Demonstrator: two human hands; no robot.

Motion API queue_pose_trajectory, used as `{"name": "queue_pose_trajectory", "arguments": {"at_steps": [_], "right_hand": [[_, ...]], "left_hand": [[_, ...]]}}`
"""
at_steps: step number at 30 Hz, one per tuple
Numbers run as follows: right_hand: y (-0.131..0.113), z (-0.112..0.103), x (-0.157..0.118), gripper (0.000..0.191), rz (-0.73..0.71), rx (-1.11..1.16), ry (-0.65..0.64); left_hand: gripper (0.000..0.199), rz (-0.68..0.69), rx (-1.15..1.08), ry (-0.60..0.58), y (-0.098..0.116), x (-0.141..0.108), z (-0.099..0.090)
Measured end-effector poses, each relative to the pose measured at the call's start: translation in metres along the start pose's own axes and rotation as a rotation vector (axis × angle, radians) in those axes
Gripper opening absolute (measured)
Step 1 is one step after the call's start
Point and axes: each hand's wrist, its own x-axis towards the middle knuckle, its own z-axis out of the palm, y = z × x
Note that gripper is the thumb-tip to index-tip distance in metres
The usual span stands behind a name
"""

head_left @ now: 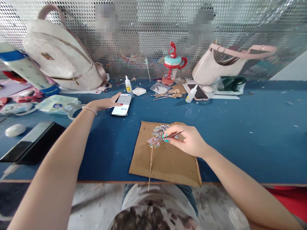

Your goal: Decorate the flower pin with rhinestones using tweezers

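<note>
My left hand (106, 103) is stretched out to a phone (122, 110) with a lit screen. Its fingers are apart, with the thumb over the screen and the other fingers by the far left edge. Pinched in my right hand (189, 139) is a pair of dark tweezers (176, 134), pointing left. Their tips are close to the jewelled head of a hairpin (151, 159), which lies on a piece of cardboard (172, 166) with its stem over the near edge. Behind it, partly hidden by my right fingers, is a pile of glittering rhinestones (158, 129).
Two glue bottles (128, 86) (191, 95), gold hairpins (171, 93) and a second phone (198, 92) lie farther back. A red-handled cup (169, 72), a backpack (62, 57) and a handbag (216, 68) stand against the perforated metal panel (148, 28). A black device (33, 143) is at left.
</note>
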Motion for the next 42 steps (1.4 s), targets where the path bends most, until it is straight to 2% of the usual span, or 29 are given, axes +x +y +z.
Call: {"name": "queue_pose_trajectory", "arguments": {"at_steps": [13, 20, 28, 42], "right_hand": [[0.001, 0.0, 0.0, 0.004, -0.021, 0.01, 0.012], [0.002, 0.001, -0.001, 0.004, -0.014, 0.017, 0.012], [0.002, 0.0, -0.001, 0.005, -0.028, 0.007, 0.015], [0.003, 0.001, -0.002, 0.005, -0.04, -0.004, 0.02]], "left_hand": [[0.102, -0.013, 0.022, -0.019, 0.003, 0.001, 0.001], [0.095, -0.013, -0.003, -0.019, 0.005, -0.001, 0.001], [0.097, -0.046, -0.002, -0.019, 0.012, -0.003, 0.001], [0.097, -0.053, -0.004, -0.013, 0.005, 0.002, 0.003]]}}
